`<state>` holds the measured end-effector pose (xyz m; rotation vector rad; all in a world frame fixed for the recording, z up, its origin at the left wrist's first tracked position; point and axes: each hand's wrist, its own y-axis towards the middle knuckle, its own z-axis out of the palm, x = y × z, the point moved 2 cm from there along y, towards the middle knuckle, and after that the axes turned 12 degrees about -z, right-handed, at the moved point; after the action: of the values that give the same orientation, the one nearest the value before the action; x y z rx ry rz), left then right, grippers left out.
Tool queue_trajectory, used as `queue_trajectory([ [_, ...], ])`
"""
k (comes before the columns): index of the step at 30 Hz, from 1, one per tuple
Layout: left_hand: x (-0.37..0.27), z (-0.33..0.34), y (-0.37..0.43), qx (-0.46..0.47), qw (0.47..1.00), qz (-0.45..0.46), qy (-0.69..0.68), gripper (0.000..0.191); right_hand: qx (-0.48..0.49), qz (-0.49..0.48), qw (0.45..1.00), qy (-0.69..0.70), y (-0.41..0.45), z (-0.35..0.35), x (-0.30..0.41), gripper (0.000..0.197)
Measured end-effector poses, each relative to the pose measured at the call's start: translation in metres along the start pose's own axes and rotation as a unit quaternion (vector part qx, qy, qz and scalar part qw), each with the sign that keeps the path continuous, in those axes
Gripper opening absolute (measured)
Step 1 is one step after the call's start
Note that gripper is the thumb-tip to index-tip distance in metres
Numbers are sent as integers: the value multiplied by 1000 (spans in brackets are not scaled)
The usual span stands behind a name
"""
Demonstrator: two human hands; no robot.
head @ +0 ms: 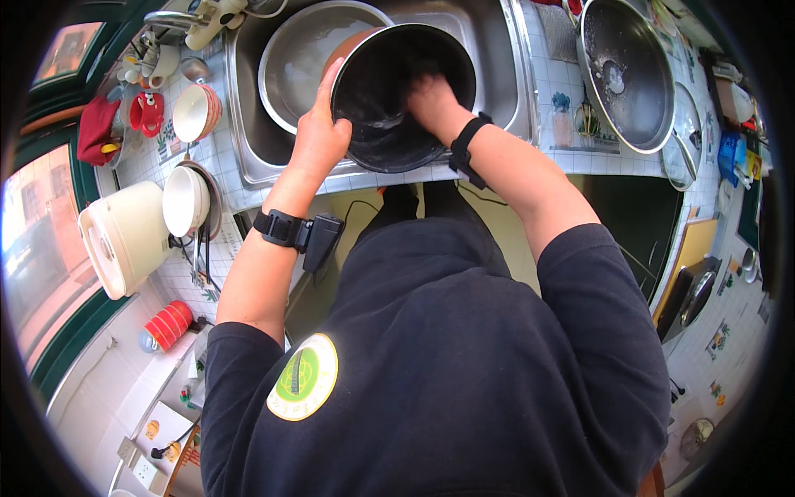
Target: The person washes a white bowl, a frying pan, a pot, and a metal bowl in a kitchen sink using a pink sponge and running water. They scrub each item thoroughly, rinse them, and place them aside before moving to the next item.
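A deep pot with a dark interior (397, 152) and an orange-brown outside is tilted over the front of the stainless steel sink (525, 81). My left hand (323, 133) grips its left rim, thumb on the near side and fingers along the outer wall. Inside the pot is my right hand (431, 102), blurred at the fingers; whether it holds anything is hidden. Some liquid glints on the pot's inner wall below that hand. Behind the pot, a wide metal basin (292, 68) with cloudy water sits in the sink's left part.
Right of the sink, a large wet pan (633, 81) rests near a glass lid (683, 149) and scissors (585, 118). On the left stand patterned bowls (192, 115), white bowls (183, 202), a red mug (148, 113) and a cream container (124, 239). The faucet (177, 20) is at the upper left.
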<state>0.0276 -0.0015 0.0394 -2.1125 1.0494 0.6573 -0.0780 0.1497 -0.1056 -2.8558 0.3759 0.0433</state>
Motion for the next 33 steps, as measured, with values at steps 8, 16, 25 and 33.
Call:
queue_trajectory([
  [8, 4, 1, 2, -1, 999, 52, -3, 80, 79, 122, 836, 529, 11, -37, 44, 39],
  [16, 10, 3, -1, -26, 999, 39, 0, 79, -120, 22, 748, 653, -11, -38, 66, 30],
  [25, 12, 7, -3, -47, 997, 60, 14, 83, -186, 47, 951, 241, -57, -36, 41, 26],
  [33, 4, -2, 11, 3, 999, -24, 38, 79, -73, 20, 842, 534, -22, -46, 55, 36],
])
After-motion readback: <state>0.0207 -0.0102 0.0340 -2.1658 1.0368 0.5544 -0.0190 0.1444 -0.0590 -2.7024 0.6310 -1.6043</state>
